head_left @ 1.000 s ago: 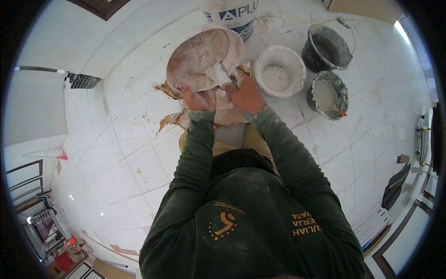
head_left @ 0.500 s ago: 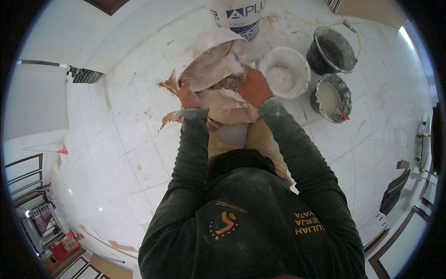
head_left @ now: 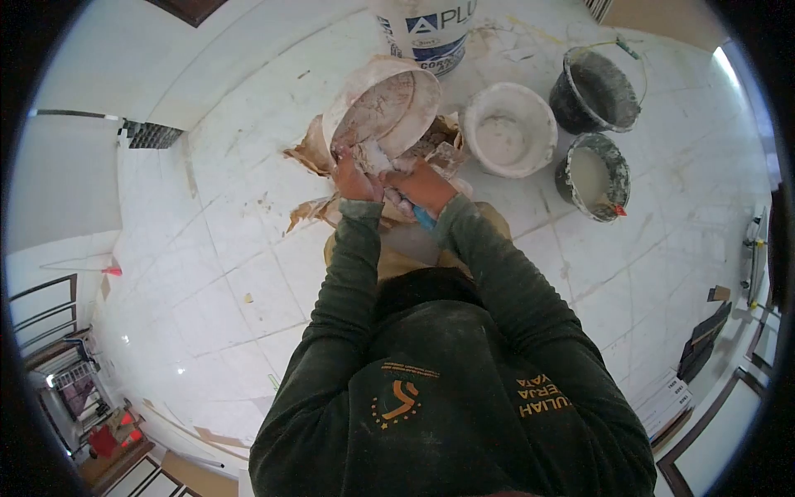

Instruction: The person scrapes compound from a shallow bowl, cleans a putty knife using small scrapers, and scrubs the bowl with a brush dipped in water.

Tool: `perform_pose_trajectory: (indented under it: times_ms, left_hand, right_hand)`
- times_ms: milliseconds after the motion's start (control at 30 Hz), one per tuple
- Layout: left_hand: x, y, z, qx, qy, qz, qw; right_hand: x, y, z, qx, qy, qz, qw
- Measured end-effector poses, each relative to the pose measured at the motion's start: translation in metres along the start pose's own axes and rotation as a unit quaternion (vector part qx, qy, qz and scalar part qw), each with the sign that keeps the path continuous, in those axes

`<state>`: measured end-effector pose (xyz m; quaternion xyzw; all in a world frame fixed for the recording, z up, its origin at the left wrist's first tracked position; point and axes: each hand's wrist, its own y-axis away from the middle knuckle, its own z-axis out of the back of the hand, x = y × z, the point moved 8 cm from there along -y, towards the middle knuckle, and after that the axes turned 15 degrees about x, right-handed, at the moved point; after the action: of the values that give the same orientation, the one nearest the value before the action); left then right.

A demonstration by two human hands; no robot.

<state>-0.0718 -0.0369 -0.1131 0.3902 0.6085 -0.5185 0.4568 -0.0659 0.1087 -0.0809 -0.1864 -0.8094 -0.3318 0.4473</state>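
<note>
My left hand (head_left: 358, 180) is closed on the near rim of a tilted, powder-coated tub (head_left: 383, 103), whose opening faces me. Close beside it, my right hand (head_left: 424, 187) is closed round a whitish tool (head_left: 371, 157) at the tub's lower lip; its exact shape is hard to make out. Beneath both hands lies a torn brown paper bag (head_left: 310, 151), with greyish powder (head_left: 436, 139) showing in its opening to the right of the tub.
Right of the bag stands a white bucket (head_left: 511, 131). Farther right are a black bucket (head_left: 598, 91) and a smaller dark bucket (head_left: 591, 178) of pale liquid. A large printed pail (head_left: 426, 37) stands behind the tub.
The tub has tipped back from its steeper tilt, showing more of its inside. My right hand has moved left and nearer to me, beside my left hand, uncovering the powder in the bag.
</note>
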Motion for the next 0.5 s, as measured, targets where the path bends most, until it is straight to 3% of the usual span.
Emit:
perform_pose_trajectory:
  times_ms: [33, 67, 100, 200, 267, 367, 433, 500]
  left_hand:
    - [-0.017, 0.004, -0.003, 0.002, -0.242, -0.065, 0.968]
    - [-0.03, 0.009, -0.014, 0.004, -0.469, -0.127, 0.874]
    - [-0.028, 0.007, -0.01, 0.004, -0.471, -0.128, 0.873]
    - [-0.018, -0.01, 0.009, -0.031, -0.322, -0.034, 0.946]
    - [-0.043, -0.006, 0.024, -0.186, -0.215, -0.08, 0.955]
    - [-0.083, -0.013, 0.013, -0.154, -0.31, -0.13, 0.929]
    - [-0.077, -0.014, 0.015, -0.151, -0.276, -0.138, 0.939]
    - [-0.077, -0.012, 0.015, -0.15, -0.241, -0.146, 0.948]
  right_hand:
    - [0.001, 0.001, -0.005, 0.035, -0.038, -0.003, 0.999]
    - [-0.004, -0.001, -0.001, 0.036, -0.039, -0.002, 0.999]
    - [-0.015, -0.006, 0.002, 0.04, -0.066, -0.007, 0.997]
    - [-0.016, -0.001, 0.009, 0.034, -0.086, -0.017, 0.996]
    - [-0.016, 0.003, 0.016, 0.02, -0.082, -0.022, 0.996]
    - [-0.033, 0.005, 0.045, -0.099, 0.034, -0.087, 0.991]
    - [-0.034, 0.0, 0.058, -0.161, 0.195, -0.089, 0.963]
    - [-0.046, -0.011, 0.066, -0.146, 0.157, -0.081, 0.973]
